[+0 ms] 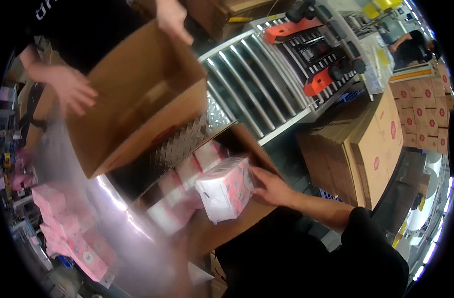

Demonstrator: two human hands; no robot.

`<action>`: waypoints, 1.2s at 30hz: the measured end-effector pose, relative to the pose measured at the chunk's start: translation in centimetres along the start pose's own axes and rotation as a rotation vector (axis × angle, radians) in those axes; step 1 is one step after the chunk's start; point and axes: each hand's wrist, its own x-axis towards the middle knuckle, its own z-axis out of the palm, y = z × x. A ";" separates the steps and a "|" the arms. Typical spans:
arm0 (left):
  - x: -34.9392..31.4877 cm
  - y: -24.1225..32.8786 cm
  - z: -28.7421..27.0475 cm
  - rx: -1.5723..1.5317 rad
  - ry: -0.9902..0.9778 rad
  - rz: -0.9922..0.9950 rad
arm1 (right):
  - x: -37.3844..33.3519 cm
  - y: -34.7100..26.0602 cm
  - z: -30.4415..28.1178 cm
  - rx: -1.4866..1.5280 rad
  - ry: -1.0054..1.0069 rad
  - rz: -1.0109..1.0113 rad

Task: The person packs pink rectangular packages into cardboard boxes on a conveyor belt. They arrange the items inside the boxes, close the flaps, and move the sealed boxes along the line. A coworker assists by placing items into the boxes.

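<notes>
My right hand point(271, 187) has its fingers closed on the side of a white and pink wrapped pack point(226, 188), which is tilted above an open cardboard box point(246, 221). Inside that box several similar packs point(190, 170) stand in a row. At the box's near left side is my left hand point(179, 265), badly smeared by motion; its fingers cannot be made out. A blurred white and pink pack point(170, 213) lies close to it, and whether the hand touches that pack is unclear.
Across from me a co-worker's hands point(73, 89) are at another open cardboard box point(132, 99). Pink packs point(70, 228) are heaped on the shiny metal table point(122, 238) at left. A roller conveyor point(256, 82) with an orange and black machine point(316, 54) runs beyond; stacked flat cartons point(356, 149) stand right.
</notes>
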 end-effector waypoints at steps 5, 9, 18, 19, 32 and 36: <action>1.6 4.1 1.2 0.454 0.184 0.723 | 2.2 -3.5 -1.1 -0.134 -0.012 -0.068; 2.9 9.4 5.4 0.448 -0.373 0.826 | 1.7 -8.3 -0.3 -0.085 -0.089 0.028; 0.9 13.4 10.2 -0.278 -0.494 0.417 | 2.3 -9.0 -2.5 0.086 0.051 0.109; 0.9 14.4 9.9 -0.273 -0.460 0.482 | 2.3 -9.5 -2.9 0.049 0.049 0.125; -8.0 13.9 1.0 -0.594 -0.241 0.819 | -1.4 -24.7 -2.6 0.433 -0.465 -0.273; -15.2 7.8 -10.9 -0.445 0.365 0.541 | 1.2 -29.6 3.2 0.693 -0.607 -0.371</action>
